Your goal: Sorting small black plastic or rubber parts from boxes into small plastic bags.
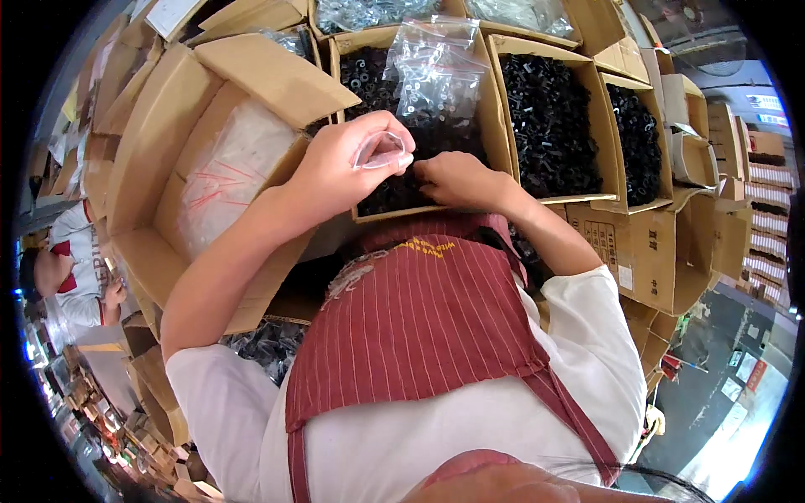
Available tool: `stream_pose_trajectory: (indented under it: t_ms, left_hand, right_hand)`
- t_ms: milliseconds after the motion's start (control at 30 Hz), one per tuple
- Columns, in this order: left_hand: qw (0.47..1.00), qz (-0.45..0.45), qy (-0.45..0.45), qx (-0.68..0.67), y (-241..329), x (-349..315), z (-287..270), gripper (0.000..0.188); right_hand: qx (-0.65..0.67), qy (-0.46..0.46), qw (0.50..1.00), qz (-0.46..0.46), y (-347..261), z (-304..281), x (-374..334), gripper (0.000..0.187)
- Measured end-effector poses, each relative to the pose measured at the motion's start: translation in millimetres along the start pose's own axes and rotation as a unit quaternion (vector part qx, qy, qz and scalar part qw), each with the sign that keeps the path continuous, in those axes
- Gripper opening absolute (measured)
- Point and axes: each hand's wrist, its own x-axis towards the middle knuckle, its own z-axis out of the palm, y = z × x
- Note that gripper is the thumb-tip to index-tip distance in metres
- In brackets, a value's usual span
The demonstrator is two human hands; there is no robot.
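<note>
My left hand (340,163) is closed round a small clear plastic bag (381,149), its mouth spread into a rounded opening beside the thumb. Close by on the right, my right hand (465,180) hovers low at the near side of a cardboard box holding small black parts (394,201). Its fingers are curled together near the left fingertips, and what they pinch is hidden. Several clear zip bags (436,71) with small parts inside lie on the black parts at the far end of that box.
To the left, an open cardboard box (159,159) contains empty clear bags (231,180) with red strips. More boxes of black parts (553,126) stand at the right, with bagged parts (377,12) beyond. Another person (80,260) is at the far left.
</note>
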Motion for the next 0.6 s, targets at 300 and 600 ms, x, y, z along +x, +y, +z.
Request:
stream_pose_trajectory:
  t_ms: [300,600]
  left_hand:
    - [1.0,0.003,0.01,0.018,2.1,-1.4,-0.7,0.011]
    - [0.997,0.014,0.036,-0.065,3.5,-0.6,-0.6,0.012]
  right_hand:
    - [0.222,0.108,0.969,-0.027,10.0,-19.4,-12.6,0.022]
    - [0.872,0.068,0.475,-0.095,-2.6,-43.2,-30.5,0.04]
